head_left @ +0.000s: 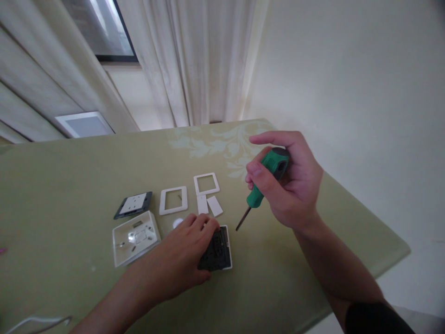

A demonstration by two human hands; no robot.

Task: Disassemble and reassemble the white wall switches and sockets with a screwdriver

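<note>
My right hand is raised over the table, fingers wrapped round the green and black handle of a screwdriver; its index finger sticks out. The metal shaft slants down left, its tip in the air right of a wall switch. This switch has a black inner face and a white rim, and lies on the table. My left hand grips it from the left, thumb at the near edge and fingers at the far edge. The palm hides its left part.
An open white mounting box lies left of my left forearm, with a white-and-dark socket panel behind it. Two white frames and two small white plates lie farther back on the green tablecloth. A white cable is near left.
</note>
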